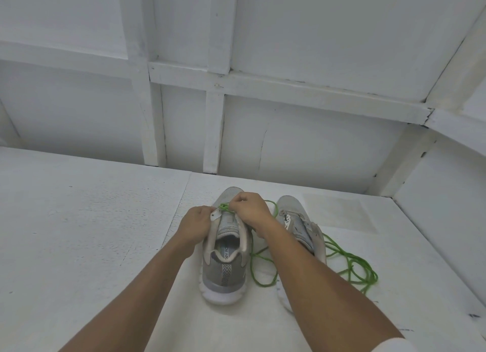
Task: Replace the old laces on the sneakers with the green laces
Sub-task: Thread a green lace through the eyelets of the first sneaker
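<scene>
Shoe (223, 273) at 6 on counter (79, 233), heel nearest. L hand (196, 221) at shoe's 10, fingers curled, pinching its eyelet flap. R hand (251, 207) at 1, fingers pinching lace (224, 207) at eyelets; slack loops at 3–4. 2nd shoe (294, 209) at 2. Wall (289, 49) at 12.

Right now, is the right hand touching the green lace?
Touching. The head view shows the right hand pinching the green lace at the front eyelets of the grey sneaker.
</scene>
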The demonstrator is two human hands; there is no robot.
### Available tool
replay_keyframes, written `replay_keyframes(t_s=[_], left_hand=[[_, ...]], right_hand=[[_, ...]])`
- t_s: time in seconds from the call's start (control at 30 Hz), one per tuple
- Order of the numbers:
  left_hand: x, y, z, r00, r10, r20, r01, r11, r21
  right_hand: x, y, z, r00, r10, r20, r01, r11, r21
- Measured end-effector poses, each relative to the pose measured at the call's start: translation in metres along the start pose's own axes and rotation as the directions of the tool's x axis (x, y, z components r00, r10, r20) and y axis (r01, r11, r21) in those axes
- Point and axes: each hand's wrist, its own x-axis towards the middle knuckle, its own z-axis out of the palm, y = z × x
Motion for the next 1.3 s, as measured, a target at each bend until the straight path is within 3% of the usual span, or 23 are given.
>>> replay_keyframes(t_s=[0.83,1.0,1.1,1.3], left_hand=[[0.001,-0.006,0.0,1.0,-0.019,0.013,0.021,0.994,-0.103],[0.003,-0.005,0.0,0.996,-0.08,0.048,0.086,0.983,-0.16],[0.01,-0.004,-0.003,0.98,-0.189,0.067,0.199,0.954,-0.225],[0.023,-0.008,-0.004,0.982,-0.148,0.119,0.169,0.969,-0.181]], right_hand=[[0.001,-0.001,0.003,1.0,0.0,0.024,0.002,0.996,-0.084],[0.002,-0.002,0.007,1.0,-0.025,0.015,0.027,0.99,-0.136],[0.003,-0.002,0.01,0.999,-0.037,0.013,0.039,0.978,-0.207],[0.002,-0.005,0.005,0.996,-0.083,0.019,0.084,0.932,-0.352]])
